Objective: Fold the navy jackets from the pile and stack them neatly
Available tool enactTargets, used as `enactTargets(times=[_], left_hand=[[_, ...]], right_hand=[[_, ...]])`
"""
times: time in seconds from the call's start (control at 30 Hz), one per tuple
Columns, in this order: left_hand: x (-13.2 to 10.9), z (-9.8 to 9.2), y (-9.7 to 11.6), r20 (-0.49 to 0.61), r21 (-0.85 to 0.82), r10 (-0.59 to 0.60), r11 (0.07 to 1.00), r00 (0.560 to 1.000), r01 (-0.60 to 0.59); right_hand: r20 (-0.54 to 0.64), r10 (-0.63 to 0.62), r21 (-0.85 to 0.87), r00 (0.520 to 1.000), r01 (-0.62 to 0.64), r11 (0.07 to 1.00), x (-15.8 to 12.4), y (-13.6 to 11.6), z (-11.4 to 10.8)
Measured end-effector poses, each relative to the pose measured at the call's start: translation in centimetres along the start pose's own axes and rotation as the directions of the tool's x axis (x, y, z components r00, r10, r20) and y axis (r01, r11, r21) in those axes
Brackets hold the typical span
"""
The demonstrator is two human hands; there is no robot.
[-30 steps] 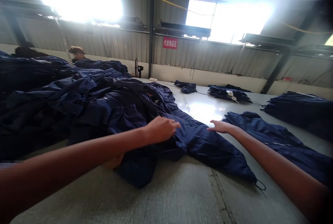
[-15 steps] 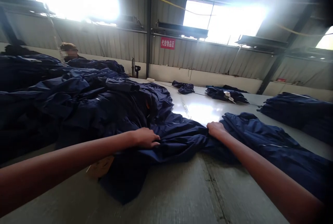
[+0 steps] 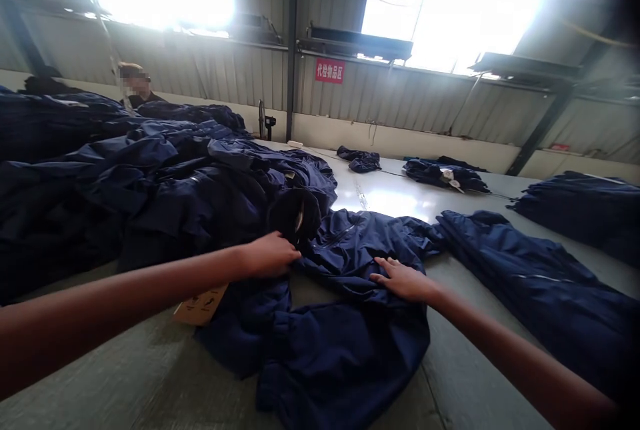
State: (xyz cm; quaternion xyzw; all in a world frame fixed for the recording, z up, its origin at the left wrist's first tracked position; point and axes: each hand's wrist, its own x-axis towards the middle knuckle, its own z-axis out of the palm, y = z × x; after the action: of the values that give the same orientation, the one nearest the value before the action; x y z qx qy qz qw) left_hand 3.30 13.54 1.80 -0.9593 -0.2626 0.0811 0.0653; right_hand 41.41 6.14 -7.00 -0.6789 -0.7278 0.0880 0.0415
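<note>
A dark blue garment (image 3: 345,343) lies crumpled on the grey table (image 3: 150,383) in front of me. My left hand (image 3: 267,255) is closed on a fold of its cloth at the edge of a big heap of the same blue garments (image 3: 150,183). My right hand (image 3: 403,281) lies flat on the garment with its fingers stretched out to the left. A brown cardboard tag (image 3: 200,305) sticks out from under the cloth beneath my left forearm.
A flat stack of blue garments (image 3: 540,277) lies to my right, another stack (image 3: 585,210) beyond it. Small bundles (image 3: 361,160) (image 3: 445,177) sit at the table's far end. A person (image 3: 135,83) is behind the heap. A red sign (image 3: 329,71) hangs on the wall.
The garment has been pulled toward me and bunched up. My right hand moved left and nearer, from gripping the cloth to lying flat on it. My left hand stayed at the heap's edge.
</note>
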Motion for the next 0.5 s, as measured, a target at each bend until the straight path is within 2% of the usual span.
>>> enactTargets(times=[0.1, 0.17, 0.23, 0.3, 0.37, 0.43, 0.5], left_hand=[[-2.3, 0.8, 6.8, -0.077, -0.062, 0.177, 0.981, 0.981, -0.182], [-3.9, 0.2, 10.6, -0.174, -0.158, 0.318, 0.925, 0.932, -0.346], [-5.3, -0.7, 12.4, -0.296, -0.182, 0.408, 0.864, 0.864, -0.470], [-6.3, -1.1, 12.0, -0.398, -0.165, 0.424, 0.839, 0.813, -0.518], [-6.8, -0.6, 10.1, -0.487, -0.215, 0.301, 0.869, 0.820, -0.446], [-7.1, 0.7, 7.7, -0.570, -0.348, 0.014, 0.902, 0.822, -0.257], [-7.2, 2.6, 5.6, -0.606, -0.474, -0.295, 0.880, 0.738, -0.038]], right_hand=[[0.078, 0.041, -0.036, 0.996, -0.038, 0.999, 0.2, 2.9, -0.1], [0.085, 0.037, -0.133, 0.996, -0.026, 0.991, 0.8, 4.8, -1.5], [0.041, 0.005, -0.308, 0.999, 0.008, 0.951, 1.1, 5.7, -3.5], [-0.046, -0.030, -0.484, 0.998, 0.004, 0.875, 1.0, 5.2, -5.2], [-0.131, -0.070, -0.540, 0.989, -0.012, 0.842, 0.6, 3.2, -6.2], [-0.200, -0.121, -0.455, 0.972, 0.017, 0.890, 0.1, -0.1, -6.1], [-0.268, -0.189, -0.308, 0.945, 0.102, 0.946, -0.3, -4.1, -4.9]])
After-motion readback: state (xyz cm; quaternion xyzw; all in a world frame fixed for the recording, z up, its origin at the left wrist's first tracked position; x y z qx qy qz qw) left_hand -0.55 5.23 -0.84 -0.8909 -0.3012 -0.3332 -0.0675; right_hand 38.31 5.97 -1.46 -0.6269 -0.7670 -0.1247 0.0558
